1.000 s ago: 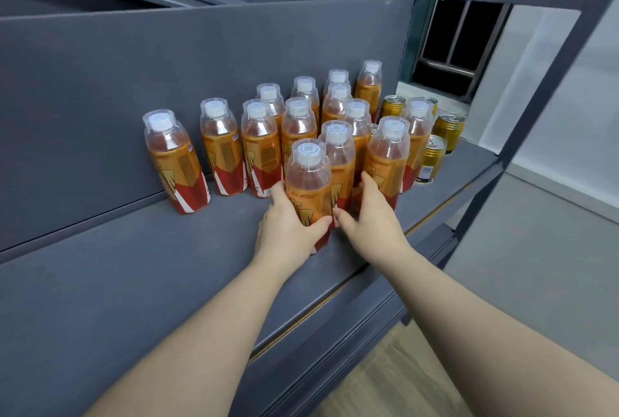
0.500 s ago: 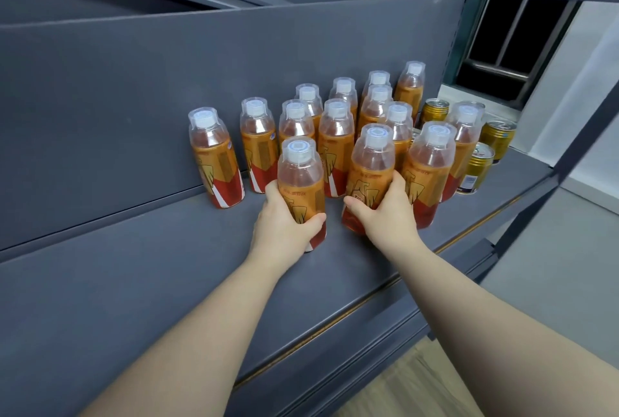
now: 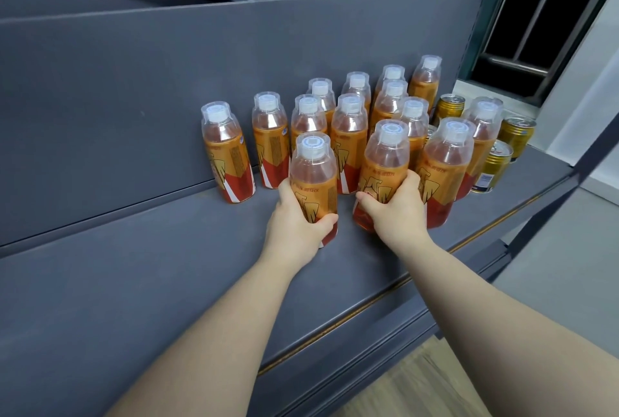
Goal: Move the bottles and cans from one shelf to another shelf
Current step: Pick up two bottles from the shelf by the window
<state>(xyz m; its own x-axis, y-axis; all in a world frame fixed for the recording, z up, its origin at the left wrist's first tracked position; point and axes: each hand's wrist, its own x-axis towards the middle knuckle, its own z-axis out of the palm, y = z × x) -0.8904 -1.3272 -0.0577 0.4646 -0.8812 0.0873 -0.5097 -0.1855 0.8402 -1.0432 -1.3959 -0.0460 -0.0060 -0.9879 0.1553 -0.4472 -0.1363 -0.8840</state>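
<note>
Grey metal shelf [image 3: 134, 266] holds a cluster of orange drink bottles [image 3: 348, 128], gold cans [image 3: 517, 135] at their right; left hand [image 3: 296, 225] curls fingers and thumb round the front-left bottle [image 3: 313, 175], right hand [image 3: 400, 215] likewise grips the front-middle bottle [image 3: 385, 162] beside it

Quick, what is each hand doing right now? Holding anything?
Left hand: closed, holding the nearest bottle.
Right hand: closed, holding the second bottle just beside it.

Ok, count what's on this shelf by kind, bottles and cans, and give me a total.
Orange drink bottles: 14
Gold cans: 4 (one mostly hidden behind bottles)
Total: 18
</note>
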